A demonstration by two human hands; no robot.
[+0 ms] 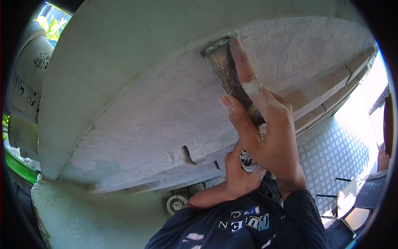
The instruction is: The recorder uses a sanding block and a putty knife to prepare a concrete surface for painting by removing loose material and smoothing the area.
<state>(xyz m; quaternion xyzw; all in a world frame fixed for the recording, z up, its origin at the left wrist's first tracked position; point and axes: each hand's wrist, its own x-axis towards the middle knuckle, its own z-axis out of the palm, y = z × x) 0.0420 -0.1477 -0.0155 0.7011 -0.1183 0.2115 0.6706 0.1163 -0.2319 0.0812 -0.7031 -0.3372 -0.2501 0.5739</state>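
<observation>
A worn paint scraper [224, 64] with a wide, crusted metal blade is in my right hand [269, 128]. My index finger, dusted white, stretches along the blade's side, and my thumb sits apart on the other side. The blade's edge meets the curved border between the pale green band [137, 45] and the whitish plastered surface [153, 112] overhead. Below it, my left hand [240, 176] is closed around a crumpled, pale-and-dark curled piece [248, 161] whose kind I cannot make out. The scraper's handle is mostly hidden by my right hand.
Stepped ledges [327, 93] run along the right, and others with dark notches [188, 155] lie below the plaster. A stained pale pipe [31, 74] stands at the left. Chairs [352, 203] are at lower right on a patterned floor [331, 149]. A round pale object [177, 204] lies below.
</observation>
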